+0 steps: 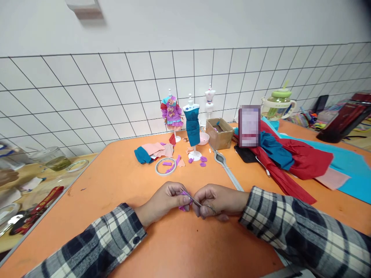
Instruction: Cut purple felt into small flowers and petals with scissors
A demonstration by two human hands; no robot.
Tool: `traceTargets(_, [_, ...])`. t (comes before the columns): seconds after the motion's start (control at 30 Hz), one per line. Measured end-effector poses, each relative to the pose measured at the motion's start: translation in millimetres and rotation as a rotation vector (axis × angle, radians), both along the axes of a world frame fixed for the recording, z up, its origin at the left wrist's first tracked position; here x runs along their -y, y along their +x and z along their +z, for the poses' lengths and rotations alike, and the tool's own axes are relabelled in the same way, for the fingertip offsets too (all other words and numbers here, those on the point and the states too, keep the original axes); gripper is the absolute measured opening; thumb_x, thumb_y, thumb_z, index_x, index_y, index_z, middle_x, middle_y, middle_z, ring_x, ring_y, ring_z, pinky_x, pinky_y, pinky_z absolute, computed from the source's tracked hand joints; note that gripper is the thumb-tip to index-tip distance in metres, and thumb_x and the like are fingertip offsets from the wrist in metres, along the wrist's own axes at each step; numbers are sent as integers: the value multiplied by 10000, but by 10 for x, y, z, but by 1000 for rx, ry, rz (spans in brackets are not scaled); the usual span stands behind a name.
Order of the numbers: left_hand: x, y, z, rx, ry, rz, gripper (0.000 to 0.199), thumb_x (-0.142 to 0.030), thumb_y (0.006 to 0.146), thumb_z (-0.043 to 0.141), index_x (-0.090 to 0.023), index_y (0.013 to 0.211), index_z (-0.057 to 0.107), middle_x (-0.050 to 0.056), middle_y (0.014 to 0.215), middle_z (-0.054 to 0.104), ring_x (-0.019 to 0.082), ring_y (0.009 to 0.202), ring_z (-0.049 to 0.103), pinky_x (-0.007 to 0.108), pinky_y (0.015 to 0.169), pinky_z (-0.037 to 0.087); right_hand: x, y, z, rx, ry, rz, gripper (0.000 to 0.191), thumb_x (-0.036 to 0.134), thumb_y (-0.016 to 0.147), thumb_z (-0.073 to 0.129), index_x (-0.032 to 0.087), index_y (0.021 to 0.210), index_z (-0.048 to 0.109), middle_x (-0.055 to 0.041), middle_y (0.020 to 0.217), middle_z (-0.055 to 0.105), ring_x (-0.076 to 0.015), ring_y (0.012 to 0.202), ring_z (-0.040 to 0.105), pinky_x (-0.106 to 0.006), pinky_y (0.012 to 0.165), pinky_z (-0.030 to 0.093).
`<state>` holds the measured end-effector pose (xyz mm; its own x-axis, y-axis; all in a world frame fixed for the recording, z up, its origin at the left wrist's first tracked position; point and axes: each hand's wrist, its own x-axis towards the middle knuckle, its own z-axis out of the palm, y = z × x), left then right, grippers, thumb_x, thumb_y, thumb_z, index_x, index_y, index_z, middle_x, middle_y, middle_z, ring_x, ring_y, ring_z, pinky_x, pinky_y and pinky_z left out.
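Between its thumb and fingers, my left hand (171, 197) pinches a small piece of purple crepe paper (182, 208). A pair of small scissors (197, 202) is in my right hand (213, 199), the blades pointing left and lying at the purple piece. Much of the paper is covered by my fingers. Beyond my hands stands a mini dress form (191, 125) wrapped in teal material. At its base lie small purple ruffled scraps (203, 159). A roll of tape (157, 168) lies flat to the left, with purple strips inside its ring.
Behind stand a dressed form (172, 112) and a bare white form (210, 100). A cardboard box (220, 139), a pink bowl (204, 139) and a propped phone (249, 127) sit near them. Red material (304, 158) and blue sheets spread right. Folded pieces (153, 150) lie left.
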<state>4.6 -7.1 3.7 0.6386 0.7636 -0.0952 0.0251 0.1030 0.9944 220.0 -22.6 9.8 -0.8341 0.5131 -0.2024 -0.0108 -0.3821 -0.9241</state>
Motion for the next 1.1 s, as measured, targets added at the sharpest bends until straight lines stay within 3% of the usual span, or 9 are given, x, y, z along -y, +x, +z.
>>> traceTargets(0.23, [-18, -3, 8, -39, 16, -44, 425, -501, 667, 790, -112, 642, 623, 32, 596, 675, 113, 551, 595, 217, 555, 438, -6, 0, -81, -22, -23, 10, 408, 448, 699, 778, 103, 877, 652, 17, 706, 572, -5, 390, 364, -107, 270, 301])
traceTargets(0.43, [-29, 1, 8, -111, 22, -73, 412, -489, 674, 783, -114, 631, 618, 2, 542, 627, 79, 464, 518, 193, 466, 386, -40, 11, -123, -49, -73, 74, 459, 488, 721, 745, 89, 937, 679, -13, 756, 595, -42, 477, 516, -125, 335, 453])
traceTargets(0.63, [-42, 0, 49, -116, 43, -57, 412, -507, 652, 791, -115, 674, 663, 12, 577, 649, 96, 534, 554, 206, 540, 417, -50, -3, -133, 36, 30, -3, 430, 457, 652, 807, 95, 851, 687, 19, 632, 566, -50, 456, 506, -135, 344, 480])
traceTargets(0.77, [-52, 19, 3, -154, 66, -106, 382, -496, 717, 741, -122, 690, 668, 33, 633, 661, 126, 580, 580, 244, 581, 454, -94, 76, -119, -31, 0, 71, 482, 490, 726, 741, 89, 988, 687, -24, 760, 596, -70, 544, 560, -145, 383, 498])
traceTargets(0.83, [-70, 28, -24, -189, 175, -33, 358, -486, 758, 700, -135, 693, 669, 46, 690, 661, 153, 646, 596, 287, 647, 480, -141, 140, -84, -54, 25, 91, 535, 508, 720, 739, 96, 1052, 657, -39, 815, 604, -77, 573, 556, -136, 363, 466])
traceTargets(0.9, [-100, 19, -27, -232, 390, 169, 323, -462, 756, 703, -152, 674, 668, 68, 823, 660, 194, 805, 608, 337, 776, 480, -201, 201, -42, -24, 117, 17, 561, 517, 690, 758, 115, 1056, 620, -38, 810, 614, -82, 582, 538, -128, 353, 424])
traceTargets(1.0, [-138, -37, 30, -266, 638, 423, 287, -427, 750, 707, -165, 652, 644, 90, 1042, 634, 239, 1037, 557, 368, 925, 422, -298, 265, -1, 122, 323, -249, 478, 504, 672, 768, 147, 940, 597, -22, 782, 607, -93, 611, 519, -148, 405, 409])
traceTargets(1.1, [-146, -93, 129, -259, 565, 379, 275, -434, 841, 594, -180, 738, 605, 27, 731, 629, 180, 731, 591, 316, 727, 472, -364, 282, -14, 365, 581, -423, 367, 426, 636, 800, 147, 788, 616, 6, 745, 557, -83, 621, 475, -169, 475, 375])
